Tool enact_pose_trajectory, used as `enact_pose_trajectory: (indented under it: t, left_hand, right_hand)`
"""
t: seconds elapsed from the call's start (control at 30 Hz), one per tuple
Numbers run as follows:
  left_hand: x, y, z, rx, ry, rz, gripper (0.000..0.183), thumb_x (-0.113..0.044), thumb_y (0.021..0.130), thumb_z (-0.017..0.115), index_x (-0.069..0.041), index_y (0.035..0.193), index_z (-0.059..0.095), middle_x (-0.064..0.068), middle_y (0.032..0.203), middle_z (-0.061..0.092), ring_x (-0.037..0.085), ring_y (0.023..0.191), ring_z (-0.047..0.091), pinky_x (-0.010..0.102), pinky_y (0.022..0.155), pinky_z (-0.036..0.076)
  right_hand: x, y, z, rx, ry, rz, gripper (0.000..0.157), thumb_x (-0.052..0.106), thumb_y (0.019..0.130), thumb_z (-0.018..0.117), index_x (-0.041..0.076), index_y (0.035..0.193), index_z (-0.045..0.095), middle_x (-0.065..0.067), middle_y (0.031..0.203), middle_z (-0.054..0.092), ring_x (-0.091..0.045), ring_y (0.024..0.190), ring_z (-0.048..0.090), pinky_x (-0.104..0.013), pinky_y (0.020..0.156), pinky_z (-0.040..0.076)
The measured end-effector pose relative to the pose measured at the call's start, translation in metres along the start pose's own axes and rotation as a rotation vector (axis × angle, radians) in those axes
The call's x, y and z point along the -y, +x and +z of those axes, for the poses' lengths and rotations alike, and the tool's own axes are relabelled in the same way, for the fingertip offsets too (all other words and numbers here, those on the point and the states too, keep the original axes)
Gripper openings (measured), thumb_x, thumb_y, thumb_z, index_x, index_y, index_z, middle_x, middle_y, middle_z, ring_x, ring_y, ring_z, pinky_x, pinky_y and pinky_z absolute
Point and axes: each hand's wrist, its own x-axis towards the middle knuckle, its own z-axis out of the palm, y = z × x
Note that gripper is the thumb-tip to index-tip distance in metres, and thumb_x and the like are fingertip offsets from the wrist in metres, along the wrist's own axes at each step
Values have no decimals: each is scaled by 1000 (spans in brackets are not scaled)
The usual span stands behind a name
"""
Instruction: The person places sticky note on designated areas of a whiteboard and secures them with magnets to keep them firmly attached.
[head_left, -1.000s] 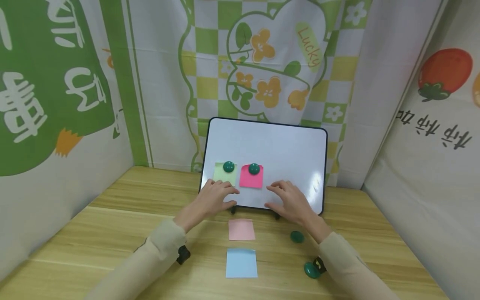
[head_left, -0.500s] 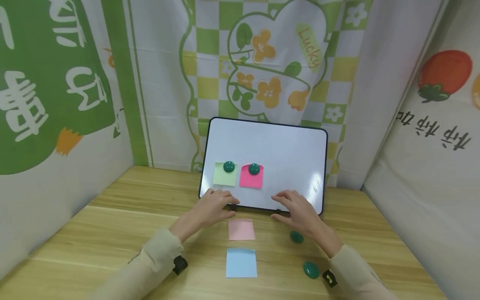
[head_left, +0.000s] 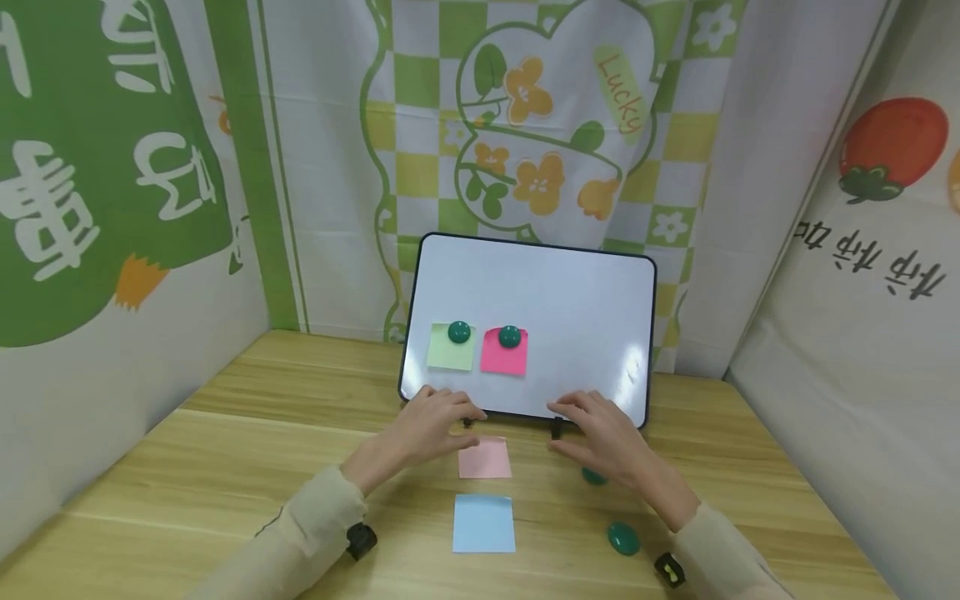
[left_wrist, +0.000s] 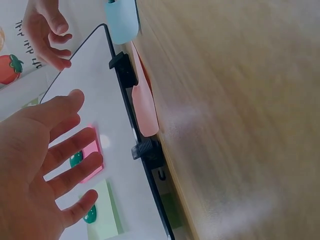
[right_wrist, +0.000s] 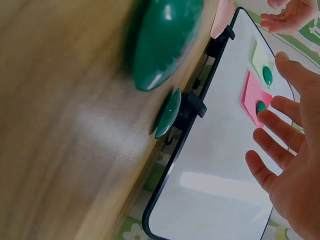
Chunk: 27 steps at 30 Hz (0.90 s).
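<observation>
My left hand (head_left: 431, 429) hovers with relaxed, spread fingers by the lower left of a black-framed whiteboard (head_left: 570, 308), its fingertips overlapping a light pink sticky note (head_left: 487, 460) in the head view. Loosely bent and holding nothing, my right hand (head_left: 603, 437) is at the board's lower right. It partly hides a green round magnet (head_left: 595, 476). On the board, a pale green sticky note (head_left: 448, 354) and a bright pink one (head_left: 504, 358) each sit under a green magnet (head_left: 509, 337). A light blue sticky note (head_left: 483, 525) lies on the table nearer me.
Another green magnet (head_left: 623, 538) lies on the wooden table (head_left: 225, 467) near my right sleeve. Black clips (left_wrist: 148, 151) hold the board's bottom edge. Printed curtains (head_left: 322, 167) stand behind the board and on both sides.
Both hands have drawn down and back from the board's face, and the right has also shifted slightly right. The pale green note is now fully uncovered. Notes and magnets stay in place.
</observation>
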Motion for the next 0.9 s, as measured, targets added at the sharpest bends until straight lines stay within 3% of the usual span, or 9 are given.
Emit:
enact_pose_trajectory:
  t: [0.4,0.9]
  left_hand:
    - [-6,-11,-4,49,-28,-25,32,-41,84,66,-23,111,68,-8,104,65,13,94,56,33,80,37]
    - [-12,-14,-8,98,-63,-40,32,-42,84,67,-23,111,68,-11,107,65,11,99,56,33,82,37]
  right_hand:
    - [3,-17,-8,54,61,53,52,43,80,71,18,124,61,2,117,59,-14,104,54,-35,83,48]
    - [-1,-24,-19,87,99,65,50,42,79,72,21,123,61,6,118,59,-12,106,53,-35,87,48]
